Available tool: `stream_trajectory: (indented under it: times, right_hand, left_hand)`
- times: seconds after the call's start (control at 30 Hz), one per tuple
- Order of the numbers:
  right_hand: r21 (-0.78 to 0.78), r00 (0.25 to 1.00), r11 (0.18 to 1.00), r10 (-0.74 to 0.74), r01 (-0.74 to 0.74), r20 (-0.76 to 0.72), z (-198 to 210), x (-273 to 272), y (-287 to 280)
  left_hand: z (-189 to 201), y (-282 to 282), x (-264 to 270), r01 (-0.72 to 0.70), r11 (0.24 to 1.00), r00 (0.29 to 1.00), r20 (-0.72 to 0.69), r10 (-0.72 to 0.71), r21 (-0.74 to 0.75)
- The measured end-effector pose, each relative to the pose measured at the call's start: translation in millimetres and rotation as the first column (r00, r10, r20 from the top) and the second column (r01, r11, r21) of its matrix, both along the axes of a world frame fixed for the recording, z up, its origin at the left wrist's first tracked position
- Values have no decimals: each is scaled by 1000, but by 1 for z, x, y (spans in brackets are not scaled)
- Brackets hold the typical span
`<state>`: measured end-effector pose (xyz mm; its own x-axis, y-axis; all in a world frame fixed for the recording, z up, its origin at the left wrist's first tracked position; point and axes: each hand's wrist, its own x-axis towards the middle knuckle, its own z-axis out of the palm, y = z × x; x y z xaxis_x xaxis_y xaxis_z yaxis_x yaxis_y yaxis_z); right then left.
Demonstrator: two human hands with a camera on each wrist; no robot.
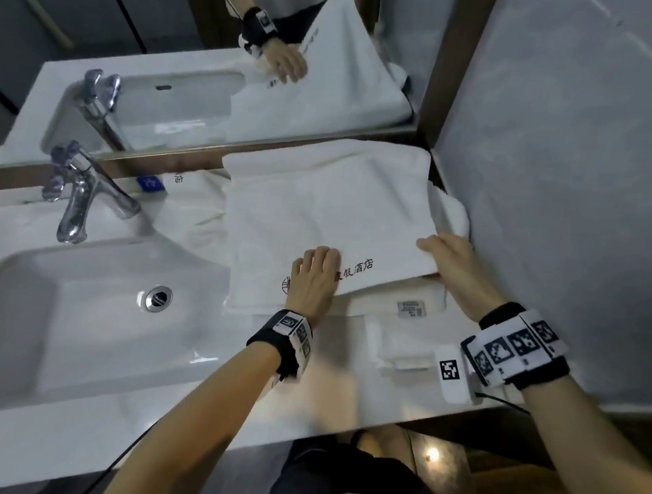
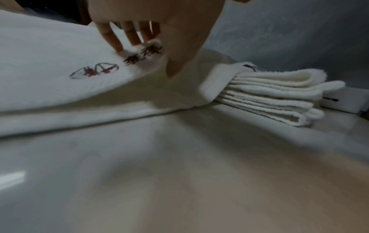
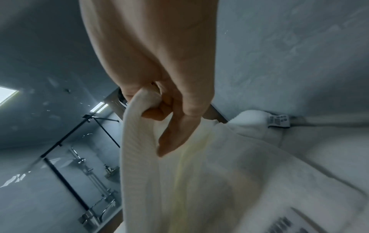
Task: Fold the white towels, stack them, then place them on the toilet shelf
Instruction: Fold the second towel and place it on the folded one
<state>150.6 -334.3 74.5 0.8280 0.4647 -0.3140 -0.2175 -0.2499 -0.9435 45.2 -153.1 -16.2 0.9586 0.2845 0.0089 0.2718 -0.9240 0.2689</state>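
Observation:
A white towel [image 1: 319, 214] with dark embroidered lettering lies spread on the counter [image 1: 341, 399], right of the sink. My left hand [image 1: 314, 273] rests on its near edge beside the lettering, and the fingertips [image 2: 119, 47] press the cloth down with the thumb held apart. My right hand [image 1: 454, 267] grips the towel's right edge [image 3: 139, 110], fingers curled round a lifted fold. Beneath it lies another white towel with a grey label [image 1: 412, 309]. A small folded stack of white towels [image 2: 275, 94] sits at the near right [image 1: 398, 345].
The sink basin [image 1: 72, 302] and chrome tap [image 1: 83, 191] are to the left. A mirror [image 1: 176, 53] runs along the back. A grey wall [image 1: 580, 191] closes the right side. A crumpled white towel [image 1: 200, 211] lies behind the tap. A white marker box [image 1: 449, 374] sits by the counter's edge.

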Motion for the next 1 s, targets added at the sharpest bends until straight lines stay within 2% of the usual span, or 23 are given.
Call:
stream_trajectory:
  times: [0.07,0.13,0.23,0.33,0.4,0.5,0.6,0.7,0.8,0.9,1.0]
  right_hand:
    - [-29,1000,1000,-6,6,-13,-8,-1,-9]
    - [-148,1000,989,9,-5,26,-24,-1,-18]
    - [-386,986,922,30,35,161,-52,-1,-29]
    - [-500,953,858,42,119,299,-69,-1,-33]
    - [-517,936,841,40,158,350,-75,2,-34]
    - [-511,945,848,37,142,324,-79,4,-34]
    - [-476,972,869,-19,132,234,-78,2,-34]
    - [-358,967,923,-49,140,249,-75,-4,-36]
    - [-326,951,946,105,-5,289,-74,-12,-43]
    - [-409,911,898,297,-163,288,-74,-15,-50]
    - [-465,860,866,373,-187,349,-70,-10,-52]
  left_hand:
    - [1,7,-7,25,999,995,96,-22,-28]
    - [-2,16,-17,102,995,984,148,-102,5]
    - [-5,23,-33,315,941,943,71,-325,126]
    - [-8,24,-35,363,926,930,17,-367,106]
    - [-10,23,-31,375,926,924,-91,-371,33]
    - [-15,26,-27,397,918,890,-249,-382,12]
    - [-19,26,-24,394,919,881,-286,-377,3]
    - [-21,23,-23,419,906,873,-303,-382,66]
    - [-22,23,-23,408,911,880,-291,-376,59]
    - [-20,28,-21,249,964,944,-200,-262,-90]
    - [-14,35,-20,180,953,968,-127,-216,-246]
